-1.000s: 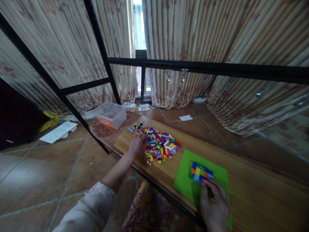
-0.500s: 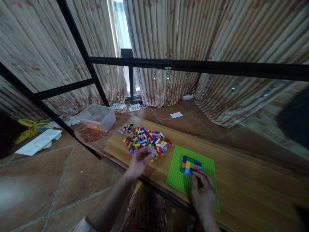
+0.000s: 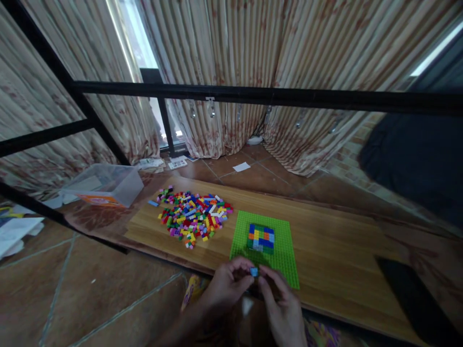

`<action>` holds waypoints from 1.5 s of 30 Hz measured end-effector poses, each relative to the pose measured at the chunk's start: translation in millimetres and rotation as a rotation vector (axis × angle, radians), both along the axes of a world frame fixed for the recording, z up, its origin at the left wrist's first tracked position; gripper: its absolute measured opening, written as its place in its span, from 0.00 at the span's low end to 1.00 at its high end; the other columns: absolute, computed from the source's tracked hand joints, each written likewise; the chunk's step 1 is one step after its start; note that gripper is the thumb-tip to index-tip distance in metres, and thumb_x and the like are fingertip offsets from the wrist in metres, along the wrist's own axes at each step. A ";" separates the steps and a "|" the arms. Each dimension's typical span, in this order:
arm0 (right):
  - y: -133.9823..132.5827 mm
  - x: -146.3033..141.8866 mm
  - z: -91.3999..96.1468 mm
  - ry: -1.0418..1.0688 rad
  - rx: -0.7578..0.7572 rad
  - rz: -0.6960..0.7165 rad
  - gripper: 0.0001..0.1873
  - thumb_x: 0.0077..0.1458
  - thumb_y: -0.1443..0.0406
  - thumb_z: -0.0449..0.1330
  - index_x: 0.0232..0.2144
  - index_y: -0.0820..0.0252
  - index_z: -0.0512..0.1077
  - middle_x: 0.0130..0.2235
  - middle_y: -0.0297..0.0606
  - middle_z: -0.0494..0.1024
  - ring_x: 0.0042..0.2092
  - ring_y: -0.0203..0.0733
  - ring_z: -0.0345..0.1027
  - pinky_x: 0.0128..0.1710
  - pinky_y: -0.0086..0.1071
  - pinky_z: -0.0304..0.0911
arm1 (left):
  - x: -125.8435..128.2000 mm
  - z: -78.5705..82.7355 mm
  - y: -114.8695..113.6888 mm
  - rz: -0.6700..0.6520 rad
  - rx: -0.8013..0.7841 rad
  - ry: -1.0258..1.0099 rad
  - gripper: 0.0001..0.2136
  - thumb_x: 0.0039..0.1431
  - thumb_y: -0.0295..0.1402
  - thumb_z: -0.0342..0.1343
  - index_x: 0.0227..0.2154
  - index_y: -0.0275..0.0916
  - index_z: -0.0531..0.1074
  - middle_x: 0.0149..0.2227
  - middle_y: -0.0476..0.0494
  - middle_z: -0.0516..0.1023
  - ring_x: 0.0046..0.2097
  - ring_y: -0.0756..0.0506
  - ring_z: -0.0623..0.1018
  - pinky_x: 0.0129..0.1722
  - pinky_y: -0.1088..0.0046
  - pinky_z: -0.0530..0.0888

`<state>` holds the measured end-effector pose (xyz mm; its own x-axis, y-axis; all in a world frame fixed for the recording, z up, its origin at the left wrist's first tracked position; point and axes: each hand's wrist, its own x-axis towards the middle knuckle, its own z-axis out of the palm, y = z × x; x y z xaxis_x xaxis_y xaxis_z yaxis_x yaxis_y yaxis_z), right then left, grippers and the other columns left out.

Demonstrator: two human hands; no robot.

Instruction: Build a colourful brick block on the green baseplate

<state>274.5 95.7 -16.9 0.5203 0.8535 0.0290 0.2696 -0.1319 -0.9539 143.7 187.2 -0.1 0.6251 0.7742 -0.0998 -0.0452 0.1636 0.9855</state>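
Observation:
A small light blue toy brick (image 3: 254, 272) is pinched between the thumb and finger of my left hand (image 3: 227, 284). Close against it, on the right, are the fingertips of my right hand (image 3: 284, 301); they are drawn together, and whatever they hold is too small and dark to make out. Both hands are over the front edge of the green baseplate (image 3: 280, 231). On that plate sits a flat square of coloured bricks (image 3: 261, 237), blue, green, yellow, orange and light blue.
A pile of loose mixed bricks (image 3: 195, 214) spreads over the wooden board (image 3: 325, 250) to the left. Beyond it stands a clear plastic bin (image 3: 126, 185). A dark flat object (image 3: 412, 294) lies at the right end. A black metal rail (image 3: 253, 95) crosses behind.
My left hand has moved right from the brick pile with the light blue brick. My right hand has drawn back from the built square to meet it. The view has turned right.

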 end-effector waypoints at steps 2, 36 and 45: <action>0.3 -3.4 2.7 0.053 0.005 0.023 0.17 0.56 0.55 0.60 0.44 0.55 0.77 0.47 0.42 0.79 0.49 0.46 0.73 0.46 0.35 0.70 | 3.5 1.0 -1.6 -0.029 -0.015 -0.019 0.06 0.53 0.28 0.58 0.35 0.36 0.74 0.33 0.47 0.77 0.36 0.49 0.75 0.39 0.75 0.71; 45.3 48.3 -7.1 -0.443 0.098 -0.056 0.19 0.60 0.52 0.54 0.41 0.57 0.77 0.40 0.43 0.79 0.42 0.45 0.72 0.45 0.41 0.66 | 7.6 -16.9 30.7 0.043 0.764 0.450 0.21 0.58 0.26 0.51 0.54 0.44 0.67 0.48 0.43 0.74 0.48 0.44 0.75 0.51 0.64 0.73; 59.0 -4.8 -9.7 -0.752 0.150 0.137 0.16 0.64 0.57 0.51 0.41 0.56 0.76 0.38 0.40 0.79 0.41 0.44 0.71 0.43 0.39 0.61 | -0.3 -13.2 20.0 0.374 0.601 0.196 0.19 0.55 0.21 0.48 0.49 0.41 0.67 0.41 0.43 0.73 0.42 0.46 0.74 0.43 0.68 0.73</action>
<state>269.7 154.7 -26.7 0.2049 0.8677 0.4528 0.8558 0.0657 -0.5131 143.4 207.2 -13.3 0.3225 0.8886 0.3262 0.1937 -0.3993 0.8961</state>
